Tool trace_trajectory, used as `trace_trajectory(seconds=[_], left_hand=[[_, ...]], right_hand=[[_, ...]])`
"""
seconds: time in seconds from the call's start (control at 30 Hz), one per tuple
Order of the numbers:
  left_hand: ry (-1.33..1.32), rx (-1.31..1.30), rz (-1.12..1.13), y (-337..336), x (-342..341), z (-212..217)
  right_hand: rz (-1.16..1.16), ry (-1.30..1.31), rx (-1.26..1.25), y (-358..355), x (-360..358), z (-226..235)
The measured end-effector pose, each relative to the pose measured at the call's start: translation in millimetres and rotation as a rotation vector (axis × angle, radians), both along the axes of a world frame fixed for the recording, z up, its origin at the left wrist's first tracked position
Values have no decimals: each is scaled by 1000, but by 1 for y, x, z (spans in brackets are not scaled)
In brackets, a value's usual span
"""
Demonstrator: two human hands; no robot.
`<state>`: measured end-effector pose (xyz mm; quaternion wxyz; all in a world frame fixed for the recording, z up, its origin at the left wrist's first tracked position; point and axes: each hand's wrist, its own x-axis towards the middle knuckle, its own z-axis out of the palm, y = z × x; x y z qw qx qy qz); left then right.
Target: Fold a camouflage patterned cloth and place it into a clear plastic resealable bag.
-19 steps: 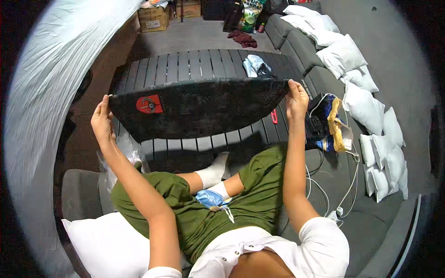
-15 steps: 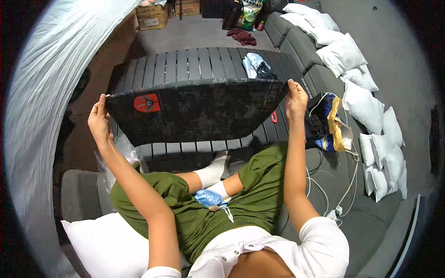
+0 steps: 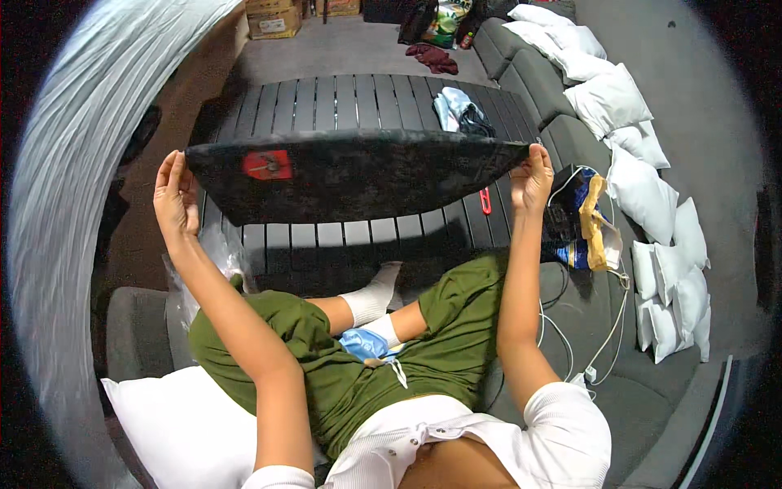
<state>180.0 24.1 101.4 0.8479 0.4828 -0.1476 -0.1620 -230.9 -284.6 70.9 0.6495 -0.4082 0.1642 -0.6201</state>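
Observation:
A dark camouflage-patterned cloth with a red patch near its left end hangs stretched above the slatted table. My left hand pinches its upper left corner, and my right hand grips the upper right corner. Between the two hands the top edge runs nearly straight, while the lower part swings free. A small light blue cloth lies in my lap over the green trousers.
Folded light blue and dark cloths lie on the table, near a red tool handle. To the right are a blue and yellow bag, white cables and white pillows along the grey sofa. A white pillow sits at my left.
The cloth's lower edge has swung up and away, so the cloth looks shallower and its patch blurs. My right hand has shifted slightly right; my left hand has risen a little.

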Motion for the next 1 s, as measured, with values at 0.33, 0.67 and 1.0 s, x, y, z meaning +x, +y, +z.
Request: trace_trajectory(seconds=[0.33, 0.67, 1.0], left_hand=[[-616, 427, -443, -82, -69, -33], [-1026, 879, -344, -129, -193, -197], [-261, 784, -762, -116, -118, -170]], right_hand=[[-48, 369, -192, 14, 5, 32], [82, 640, -451, 28, 6, 90], [-94, 450, -358, 5, -17, 88]])
